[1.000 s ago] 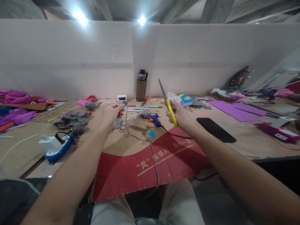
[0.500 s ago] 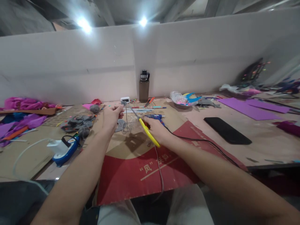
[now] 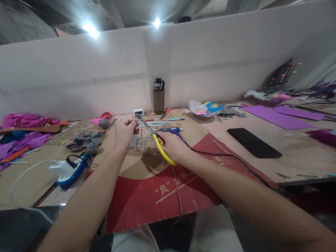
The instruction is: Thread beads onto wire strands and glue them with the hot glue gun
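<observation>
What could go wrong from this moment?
The scissors have their blades near the left hand, so a slip might nick a finger. The blue glue gun lies close to the right hand and could get bumped. A grey yarn strand hanging past the red cardboard might snag.

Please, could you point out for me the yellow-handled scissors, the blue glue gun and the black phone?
Scissors [image 3: 159, 146]: head view, on the yellow handle.
Glue gun [image 3: 174, 131]: head view, on the blue body.
Phone [image 3: 254, 142]: head view, middle of its dark face.
</observation>
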A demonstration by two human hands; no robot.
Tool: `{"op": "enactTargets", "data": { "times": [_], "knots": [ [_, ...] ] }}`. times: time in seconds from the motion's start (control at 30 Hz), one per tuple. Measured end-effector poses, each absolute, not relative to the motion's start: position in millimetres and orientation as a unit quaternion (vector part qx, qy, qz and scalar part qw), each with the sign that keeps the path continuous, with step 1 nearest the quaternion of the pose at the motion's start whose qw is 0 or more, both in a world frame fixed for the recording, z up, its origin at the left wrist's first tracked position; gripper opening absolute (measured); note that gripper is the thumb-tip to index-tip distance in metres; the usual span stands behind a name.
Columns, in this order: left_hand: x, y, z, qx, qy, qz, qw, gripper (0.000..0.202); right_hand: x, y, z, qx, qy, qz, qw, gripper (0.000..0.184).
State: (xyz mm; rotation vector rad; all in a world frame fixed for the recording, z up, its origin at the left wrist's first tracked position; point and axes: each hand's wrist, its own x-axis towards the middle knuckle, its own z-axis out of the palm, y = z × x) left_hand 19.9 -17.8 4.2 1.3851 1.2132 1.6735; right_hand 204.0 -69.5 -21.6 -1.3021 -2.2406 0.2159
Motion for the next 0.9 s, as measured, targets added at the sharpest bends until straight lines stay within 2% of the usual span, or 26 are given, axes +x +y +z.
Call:
{"op": "enactTargets", "data": {
  "times": [0.2,0.43,0.57,0.7,0.9],
  "knots": [
    [24,-22,6,0.532,0.44,0.647,0.324,0.014,203,-75,-19,-0.525,-0.815,0.047,0.24,0.042],
    [28,-28,6,0.578,0.474,0.636,0.192,0.013,198,-74,-21,-0.534,-0.809,0.048,0.241,0.043],
    [27,-28,5,0.581,0.475,0.64,0.165,0.015,196,-78,-20,-0.541,-0.805,0.031,0.242,0.043],
    [25,-24,3,0.584,0.453,0.647,0.186,0.016,196,-79,-19,-0.546,-0.798,0.0,0.253,0.045],
    [28,-22,4,0.549,0.385,0.679,0.298,0.012,198,-78,-19,-0.549,-0.798,-0.025,0.246,0.046]
  ]
}}
